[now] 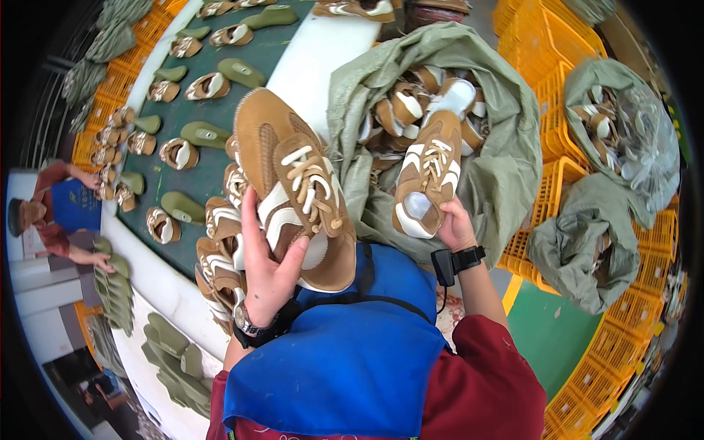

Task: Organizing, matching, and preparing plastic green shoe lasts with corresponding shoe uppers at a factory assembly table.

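Observation:
My left hand point(273, 268) grips a brown shoe upper point(268, 132) with white stripes and cream laces, its toe turned away from me. The thumb presses near its collar, and the fingers lie along the outer side. My right hand point(456, 224) pinches the heel end of a matching brown shoe upper point(433, 161), held over the mouth of a green woven sack point(506, 158). Inside that sack lie several more brown and white uppers point(400, 110). Several uppers point(220, 257) are piled beside my left hand at the table's edge.
A green conveyor belt point(194, 114) carries rows of uppers and olive shoe lasts point(242, 72). More lasts point(172, 352) lie on the white table at lower left. Orange crates point(543, 44) and further sacks point(587, 249) line the right. Another person point(59, 198) works at far left.

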A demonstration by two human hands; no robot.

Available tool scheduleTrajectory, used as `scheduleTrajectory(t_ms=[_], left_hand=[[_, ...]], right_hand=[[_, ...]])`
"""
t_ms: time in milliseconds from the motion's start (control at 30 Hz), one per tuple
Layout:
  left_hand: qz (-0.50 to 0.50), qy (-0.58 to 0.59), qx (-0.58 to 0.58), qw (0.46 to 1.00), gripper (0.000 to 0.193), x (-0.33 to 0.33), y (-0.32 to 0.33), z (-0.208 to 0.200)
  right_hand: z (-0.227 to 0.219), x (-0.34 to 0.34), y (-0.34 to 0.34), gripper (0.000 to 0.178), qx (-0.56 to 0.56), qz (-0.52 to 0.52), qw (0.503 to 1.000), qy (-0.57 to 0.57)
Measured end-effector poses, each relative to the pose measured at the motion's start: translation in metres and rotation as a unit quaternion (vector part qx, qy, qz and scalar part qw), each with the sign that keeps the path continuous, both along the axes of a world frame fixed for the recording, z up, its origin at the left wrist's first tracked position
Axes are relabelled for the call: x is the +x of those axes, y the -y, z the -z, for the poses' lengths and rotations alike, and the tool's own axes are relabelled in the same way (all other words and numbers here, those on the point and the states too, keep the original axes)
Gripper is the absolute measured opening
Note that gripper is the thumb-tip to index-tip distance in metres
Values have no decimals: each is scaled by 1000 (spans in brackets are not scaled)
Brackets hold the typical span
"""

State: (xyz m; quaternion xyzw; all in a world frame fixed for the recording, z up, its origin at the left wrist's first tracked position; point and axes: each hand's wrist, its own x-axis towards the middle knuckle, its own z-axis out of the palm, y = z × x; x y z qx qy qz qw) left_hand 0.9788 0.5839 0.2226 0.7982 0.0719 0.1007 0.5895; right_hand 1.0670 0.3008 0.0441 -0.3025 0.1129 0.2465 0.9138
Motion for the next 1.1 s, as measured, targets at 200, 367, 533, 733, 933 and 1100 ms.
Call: scheduleTrajectory(t_ms=[200,367,533,733,933,1100], left_hand=[[-178,40,-7,983,85,-41,-36,-29],[-338,107,51,934,82,-91,-76,-39],[-451,145,42,879,76,-147,-98,-49],[-510,139,63,847,74,-182,-104,-45],[-503,129,64,852,67,-189,-109,-35],[-483,89,65,869,68,-174,-119,-30]], right_hand=[[-33,26,-43,65,-14,-92,992,83],[-99,45,-106,70,-80,-239,947,201],[-144,47,-213,75,-139,-345,851,371],[-121,41,-295,49,-378,-430,630,525],[-113,46,-264,39,-350,-370,655,558],[-62,113,-129,26,-239,-164,939,186]])
